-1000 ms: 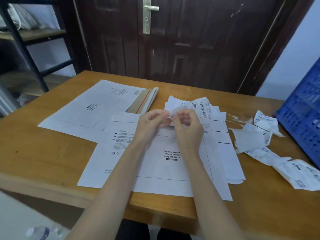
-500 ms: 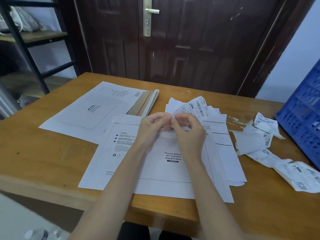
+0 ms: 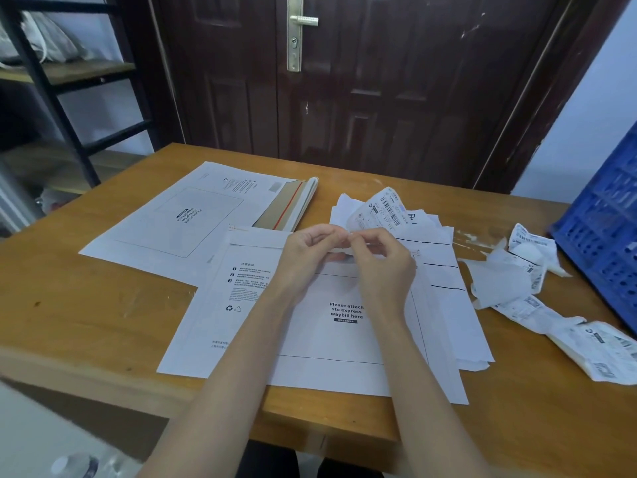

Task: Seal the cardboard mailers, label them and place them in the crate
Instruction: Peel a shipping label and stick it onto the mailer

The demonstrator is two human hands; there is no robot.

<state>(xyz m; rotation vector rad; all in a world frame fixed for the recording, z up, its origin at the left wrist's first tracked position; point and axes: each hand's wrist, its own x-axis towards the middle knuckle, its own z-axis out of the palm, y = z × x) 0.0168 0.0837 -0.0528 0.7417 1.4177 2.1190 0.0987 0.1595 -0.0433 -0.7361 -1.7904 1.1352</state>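
A white cardboard mailer (image 3: 331,339) printed "Please attach sto express waybill here" lies flat in front of me on the wooden table (image 3: 103,315). Above its top edge my left hand (image 3: 306,257) and my right hand (image 3: 382,263) meet fingertip to fingertip, both pinching a curled shipping label (image 3: 382,208) with a barcode. More white mailers (image 3: 448,305) lie fanned under the front one to the right. A second stack of mailers (image 3: 193,215) with open brown flaps sits at the back left. The blue plastic crate (image 3: 606,229) stands at the right edge.
Crumpled label backing papers (image 3: 517,274) and more label scraps (image 3: 599,350) litter the table between the mailers and the crate. A dark wooden door (image 3: 344,81) stands behind the table, a black metal shelf (image 3: 51,81) at the left. A plastic bottle (image 3: 76,465) lies on the floor.
Both hands stay together at the label; the fingers have shifted slightly as they work its edge, and the label's free end has curled a little further back.
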